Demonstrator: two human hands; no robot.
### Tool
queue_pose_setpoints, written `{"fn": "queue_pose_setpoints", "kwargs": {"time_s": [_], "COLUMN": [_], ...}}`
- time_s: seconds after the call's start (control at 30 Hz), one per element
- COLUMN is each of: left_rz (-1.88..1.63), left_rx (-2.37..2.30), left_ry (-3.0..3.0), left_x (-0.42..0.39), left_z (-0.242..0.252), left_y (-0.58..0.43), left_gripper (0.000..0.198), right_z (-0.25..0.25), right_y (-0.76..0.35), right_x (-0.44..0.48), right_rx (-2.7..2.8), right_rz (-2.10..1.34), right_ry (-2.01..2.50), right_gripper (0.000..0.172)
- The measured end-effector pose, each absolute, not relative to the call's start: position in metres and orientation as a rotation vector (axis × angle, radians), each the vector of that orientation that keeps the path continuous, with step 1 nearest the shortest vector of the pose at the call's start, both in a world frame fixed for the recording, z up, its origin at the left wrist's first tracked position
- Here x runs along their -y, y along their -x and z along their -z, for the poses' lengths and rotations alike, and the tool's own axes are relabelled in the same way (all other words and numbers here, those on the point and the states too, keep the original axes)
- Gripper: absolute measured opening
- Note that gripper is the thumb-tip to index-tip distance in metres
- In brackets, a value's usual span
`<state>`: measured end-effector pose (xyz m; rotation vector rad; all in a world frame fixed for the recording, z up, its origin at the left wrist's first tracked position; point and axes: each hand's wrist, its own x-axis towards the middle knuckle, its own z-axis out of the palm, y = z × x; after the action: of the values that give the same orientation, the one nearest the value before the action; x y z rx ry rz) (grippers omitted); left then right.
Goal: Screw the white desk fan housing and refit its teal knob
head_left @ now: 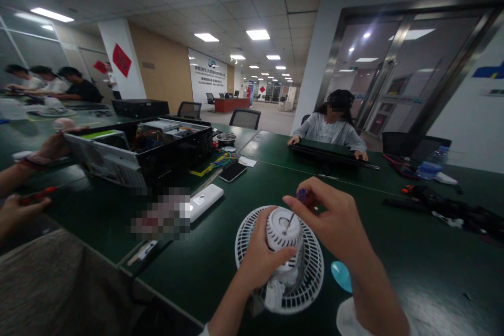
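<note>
A small white fan (252,236) lies grille-down on the dark green table (394,252), its round motor housing (281,228) facing up. My left hand (258,260) is wrapped round the housing from the left. My right hand (334,218) pinches a small screwdriver with a purple handle (302,195); its metal tip rests on the top of the housing. A light blue fan blade piece (340,275) lies just right of the grille, partly under my right forearm.
A co-worker's hands at the left hold an open computer case (137,155) and a red-handled tool (37,195). A phone (232,171), a white power strip (205,200), a water bottle (432,163) and dark tools (452,207) lie about. Another person sits opposite at a keyboard (334,156).
</note>
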<state>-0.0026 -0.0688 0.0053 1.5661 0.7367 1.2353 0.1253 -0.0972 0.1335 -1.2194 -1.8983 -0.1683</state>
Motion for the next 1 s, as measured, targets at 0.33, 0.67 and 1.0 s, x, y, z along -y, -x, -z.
{"fn": "queue_pose_setpoints", "kwargs": {"time_s": [0.33,0.67,1.0], "left_rz": [-1.227,-1.236,-1.226], "left_rx": [-0.738,-0.751,-0.747], "left_ry": [-1.562,-1.558,-1.544], "left_x": [0.069,0.071,0.069], "left_z": [-0.006,-0.011,-0.008], "left_y": [0.003,0.003,0.003], "left_gripper": [0.07,0.07,0.071], "right_z": [-0.136,-0.134,-0.132], "right_y": [-0.126,-0.122,-0.123], "right_x": [0.099,0.097,0.096], "right_rx": [1.869,1.87,1.854], "right_rz": [0.021,0.229,0.41], "right_ry": [1.216,1.186,1.298], "right_gripper": [0.019,0.015,0.021]}}
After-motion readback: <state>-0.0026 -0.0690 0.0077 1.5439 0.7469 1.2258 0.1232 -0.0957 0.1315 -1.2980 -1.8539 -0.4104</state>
